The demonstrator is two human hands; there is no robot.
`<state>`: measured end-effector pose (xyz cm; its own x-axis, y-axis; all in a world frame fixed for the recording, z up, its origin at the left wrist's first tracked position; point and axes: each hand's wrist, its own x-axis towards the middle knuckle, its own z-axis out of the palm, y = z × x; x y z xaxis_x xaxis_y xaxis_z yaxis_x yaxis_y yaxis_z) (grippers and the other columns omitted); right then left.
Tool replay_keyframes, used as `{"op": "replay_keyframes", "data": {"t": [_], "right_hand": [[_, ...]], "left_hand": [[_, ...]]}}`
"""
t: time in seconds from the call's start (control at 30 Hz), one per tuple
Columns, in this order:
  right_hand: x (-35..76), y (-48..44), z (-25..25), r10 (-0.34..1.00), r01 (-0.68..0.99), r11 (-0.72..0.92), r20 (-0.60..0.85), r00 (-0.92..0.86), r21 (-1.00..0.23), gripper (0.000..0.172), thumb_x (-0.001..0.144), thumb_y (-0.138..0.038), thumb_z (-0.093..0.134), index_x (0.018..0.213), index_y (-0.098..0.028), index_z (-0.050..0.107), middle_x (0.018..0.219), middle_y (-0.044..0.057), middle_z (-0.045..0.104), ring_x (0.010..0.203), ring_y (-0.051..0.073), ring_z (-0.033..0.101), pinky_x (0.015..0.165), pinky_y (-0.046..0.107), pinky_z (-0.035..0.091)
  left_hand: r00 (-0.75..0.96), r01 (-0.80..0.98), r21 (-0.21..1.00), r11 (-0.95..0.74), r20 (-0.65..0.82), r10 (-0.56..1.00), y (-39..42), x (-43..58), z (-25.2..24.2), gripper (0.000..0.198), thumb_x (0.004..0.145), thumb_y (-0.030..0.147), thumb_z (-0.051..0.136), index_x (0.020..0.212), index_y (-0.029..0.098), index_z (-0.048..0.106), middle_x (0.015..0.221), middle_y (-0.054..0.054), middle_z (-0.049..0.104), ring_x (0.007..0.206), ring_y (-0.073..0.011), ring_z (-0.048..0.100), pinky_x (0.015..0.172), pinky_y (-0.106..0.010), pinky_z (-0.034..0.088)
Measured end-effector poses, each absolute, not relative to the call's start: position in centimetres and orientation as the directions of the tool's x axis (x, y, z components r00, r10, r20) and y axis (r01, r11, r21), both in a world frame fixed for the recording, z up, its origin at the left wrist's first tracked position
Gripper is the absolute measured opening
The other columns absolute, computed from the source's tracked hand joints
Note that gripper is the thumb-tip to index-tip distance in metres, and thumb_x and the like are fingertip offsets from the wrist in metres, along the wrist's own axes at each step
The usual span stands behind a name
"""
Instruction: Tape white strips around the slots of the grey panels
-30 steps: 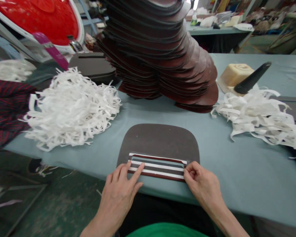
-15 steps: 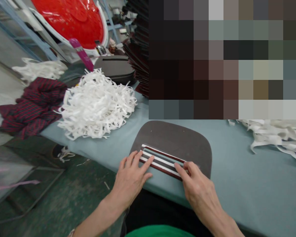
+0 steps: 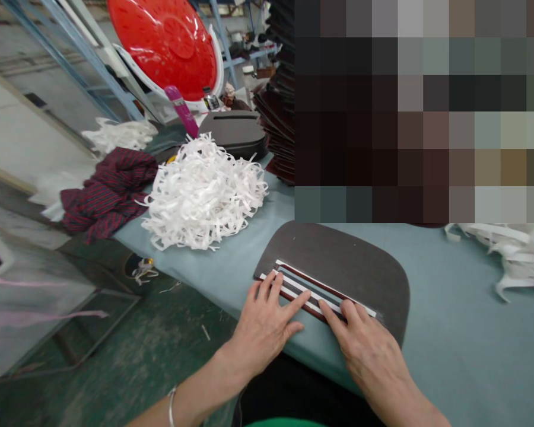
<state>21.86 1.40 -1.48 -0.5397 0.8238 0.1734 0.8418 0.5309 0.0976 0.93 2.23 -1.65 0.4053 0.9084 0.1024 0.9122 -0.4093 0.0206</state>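
Note:
A dark grey rounded panel [image 3: 351, 261] lies flat on the blue-green cloth-covered table. Along its near side is a long slot edged in dark red, and white tape strips [image 3: 293, 283] run beside it. My left hand [image 3: 267, 323] rests with fingers spread over the left part of the strips, its index fingertip touching a white one. My right hand [image 3: 371, 347] lies on the right part, index finger stretched along the strip and the other fingers bent over the slot's end. That end is hidden under my right hand.
A heap of white tape scraps [image 3: 204, 193] sits left of the panel, beside a striped dark red cloth [image 3: 109, 190]. Behind are a grey case [image 3: 235, 127], a magenta bottle [image 3: 181, 111] and stacked dark pieces [image 3: 276, 130]. More white strips [image 3: 523, 255] lie at right. The upper right is blurred out.
The view has shifted, so everything appears farther right. My right hand's fingers have moved inward from the strip's right end and now lie flatter on it. My left hand stays in place.

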Motion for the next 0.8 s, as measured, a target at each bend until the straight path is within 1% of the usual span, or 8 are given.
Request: {"op": "replay_keyframes", "data": {"t": [0.1, 0.17, 0.3, 0.4, 0.53, 0.6, 0.7, 0.8], "right_hand": [[21.9, 1.3, -1.9, 0.834, 0.858, 0.506, 0.199, -0.514, 0.090, 0.049, 0.076, -0.002, 0.045, 0.123, -0.015, 0.052, 0.097, 0.010, 0.058, 0.078, 0.020, 0.059, 0.063, 0.031, 0.052], [22.2, 1.4, -2.2, 0.849, 0.871, 0.487, 0.203, -0.488, 0.060, 0.041, 0.079, -0.003, 0.044, 0.116, -0.015, 0.055, 0.094, 0.008, 0.058, 0.077, 0.019, 0.060, 0.061, 0.027, 0.050], [22.8, 2.1, -2.3, 0.911, 0.917, 0.396, 0.147, -0.386, -0.044, 0.018, 0.086, -0.008, 0.043, 0.092, -0.019, 0.056, 0.086, 0.003, 0.056, 0.067, 0.013, 0.059, 0.051, 0.021, 0.041], [22.9, 3.1, -2.0, 0.941, 0.942, 0.333, 0.079, -0.329, -0.032, 0.016, 0.088, -0.008, 0.042, 0.085, -0.020, 0.053, 0.084, 0.001, 0.055, 0.060, 0.011, 0.057, 0.047, 0.022, 0.036], [22.7, 4.2, -1.7, 0.938, 0.938, 0.345, 0.032, -0.346, 0.035, 0.016, 0.088, -0.010, 0.043, 0.079, -0.020, 0.050, 0.079, 0.001, 0.053, 0.054, 0.012, 0.053, 0.045, 0.024, 0.031], [22.8, 4.5, -1.7, 0.923, 0.924, 0.379, 0.057, -0.382, 0.051, 0.014, 0.087, -0.010, 0.044, 0.079, -0.020, 0.050, 0.078, 0.001, 0.053, 0.058, 0.014, 0.054, 0.048, 0.025, 0.033], [23.1, 4.6, -2.0, 0.893, 0.902, 0.427, 0.130, -0.431, 0.063, 0.014, 0.086, -0.012, 0.046, 0.075, -0.020, 0.049, 0.075, 0.003, 0.053, 0.067, 0.019, 0.056, 0.058, 0.030, 0.039], [23.0, 4.5, -2.4, 0.882, 0.896, 0.445, 0.169, -0.439, 0.006, 0.012, 0.087, -0.019, 0.049, 0.076, -0.021, 0.050, 0.070, 0.002, 0.052, 0.066, 0.022, 0.053, 0.063, 0.035, 0.039]], "left_hand": [[0.372, 0.924, 0.043, -0.380, 0.125, 0.920, 2.1, 1.2, -1.6, 0.058, 0.081, 0.049, 0.061, 0.135, 0.041, 0.041, 0.142, -0.013, 0.039, 0.131, -0.0355, 0.036, 0.100, -0.055, 0.035], [0.369, 0.923, 0.067, -0.380, 0.133, 0.920, 2.2, 0.9, -1.6, 0.055, 0.083, 0.046, 0.060, 0.135, 0.039, 0.042, 0.141, -0.013, 0.040, 0.131, -0.0346, 0.036, 0.100, -0.055, 0.035], [0.357, 0.905, 0.175, -0.389, 0.188, 0.915, 2.9, -0.5, -2.2, 0.040, 0.092, 0.029, 0.048, 0.131, 0.025, 0.046, 0.133, -0.012, 0.048, 0.126, -0.0277, 0.043, 0.102, -0.049, 0.037], [0.303, 0.881, 0.288, -0.374, 0.264, 0.916, 3.5, -1.4, -3.1, 0.034, 0.092, 0.020, 0.044, 0.126, 0.019, 0.049, 0.127, -0.012, 0.051, 0.122, -0.0241, 0.046, 0.103, -0.044, 0.040], [0.207, 0.829, 0.456, -0.323, 0.287, 0.935, 3.7, -1.8, -3.4, 0.031, 0.090, 0.021, 0.049, 0.122, 0.020, 0.050, 0.121, -0.011, 0.050, 0.118, -0.0231, 0.048, 0.102, -0.043, 0.042], [0.177, 0.804, 0.512, -0.304, 0.282, 0.943, 3.7, -1.8, -3.1, 0.030, 0.089, 0.022, 0.052, 0.119, 0.020, 0.049, 0.120, -0.011, 0.050, 0.118, -0.0239, 0.048, 0.101, -0.044, 0.042], [0.163, 0.783, 0.549, -0.293, 0.272, 0.948, 3.6, -1.9, -2.7, 0.029, 0.088, 0.021, 0.054, 0.117, 0.020, 0.050, 0.119, -0.011, 0.050, 0.118, -0.0238, 0.047, 0.101, -0.043, 0.042], [0.154, 0.767, 0.572, -0.291, 0.277, 0.948, 3.7, -2.1, -2.8, 0.029, 0.087, 0.021, 0.057, 0.115, 0.020, 0.050, 0.118, -0.010, 0.050, 0.116, -0.0231, 0.047, 0.100, -0.042, 0.042]]}}
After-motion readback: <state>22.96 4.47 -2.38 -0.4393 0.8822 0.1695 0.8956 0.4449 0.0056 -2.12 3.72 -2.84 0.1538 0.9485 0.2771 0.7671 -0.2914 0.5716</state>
